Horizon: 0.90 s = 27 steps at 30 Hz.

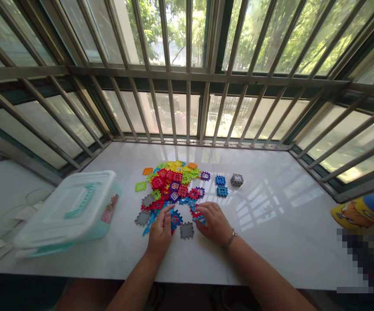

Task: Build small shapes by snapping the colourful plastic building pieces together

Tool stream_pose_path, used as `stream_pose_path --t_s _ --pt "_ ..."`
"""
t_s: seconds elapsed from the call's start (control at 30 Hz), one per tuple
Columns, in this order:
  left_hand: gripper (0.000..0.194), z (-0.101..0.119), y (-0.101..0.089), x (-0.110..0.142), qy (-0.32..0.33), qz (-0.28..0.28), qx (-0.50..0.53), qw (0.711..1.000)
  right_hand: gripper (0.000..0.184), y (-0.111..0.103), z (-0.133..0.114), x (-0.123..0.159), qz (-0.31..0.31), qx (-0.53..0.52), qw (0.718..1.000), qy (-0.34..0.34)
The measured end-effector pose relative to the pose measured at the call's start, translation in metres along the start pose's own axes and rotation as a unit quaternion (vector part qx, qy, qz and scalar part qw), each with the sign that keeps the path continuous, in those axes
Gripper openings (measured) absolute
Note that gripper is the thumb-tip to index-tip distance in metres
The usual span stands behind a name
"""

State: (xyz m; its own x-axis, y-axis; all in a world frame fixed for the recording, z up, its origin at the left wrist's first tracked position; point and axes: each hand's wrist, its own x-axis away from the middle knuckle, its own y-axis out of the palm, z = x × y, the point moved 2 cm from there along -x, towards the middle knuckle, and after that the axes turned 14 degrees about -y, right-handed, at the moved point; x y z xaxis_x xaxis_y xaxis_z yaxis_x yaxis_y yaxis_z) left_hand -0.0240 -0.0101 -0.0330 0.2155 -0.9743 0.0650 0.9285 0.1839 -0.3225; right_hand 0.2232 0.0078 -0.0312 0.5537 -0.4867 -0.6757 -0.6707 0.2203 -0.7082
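Across the lower half of the frame we have a white counter (264,250), with a lidded pale-teal box (51,207) at the lower left. The heap of coloured plastic pieces (166,178) lies at the centre. Just below it, our left hand (161,229) bends its fingers over the heap's lower edge, and our right hand (214,220) curls at its lower right; we cannot tell whether either of these hands grips a piece. A loose grey square (187,230) lies between them, a grey stack (237,180) right of centre. We would do best to pinch each piece by its notched edge, lift singly, and avoid dragging neighbours along.
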Motion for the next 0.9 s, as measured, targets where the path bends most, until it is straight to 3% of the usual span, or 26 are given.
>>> stream_pose_path --t_s 0.13,0.23,0.53,0.7,0.8,0.9 --pt "0.049 -0.006 0.003 -0.002 0.032 -0.027 -0.014 0.999 0.071 0.024 -0.03 -0.008 -0.023 -0.025 0.998 -0.055" --pt "0.047 -0.009 0.008 -0.001 0.059 -0.033 -0.027 0.997 0.07 0.033 -0.041 -0.013 -0.027 -0.026 0.996 -0.075" --pt "0.051 -0.009 0.013 0.002 0.064 -0.034 -0.009 0.997 0.063 0.03 -0.032 -0.01 -0.002 -0.063 0.997 -0.034" --pt "0.049 -0.01 0.008 0.003 0.057 -0.012 0.002 0.998 0.076 0.031 -0.028 -0.005 0.033 -0.08 0.996 -0.002" --pt "0.028 -0.008 0.002 0.006 0.12 0.031 -0.036 0.992 0.076 0.025 -0.019 -0.001 0.059 -0.078 0.994 0.044" --pt "0.01 0.002 -0.003 0.015 0.272 0.051 -0.104 0.955 0.072 0.007 0.005 0.006 0.088 -0.06 0.99 0.098"
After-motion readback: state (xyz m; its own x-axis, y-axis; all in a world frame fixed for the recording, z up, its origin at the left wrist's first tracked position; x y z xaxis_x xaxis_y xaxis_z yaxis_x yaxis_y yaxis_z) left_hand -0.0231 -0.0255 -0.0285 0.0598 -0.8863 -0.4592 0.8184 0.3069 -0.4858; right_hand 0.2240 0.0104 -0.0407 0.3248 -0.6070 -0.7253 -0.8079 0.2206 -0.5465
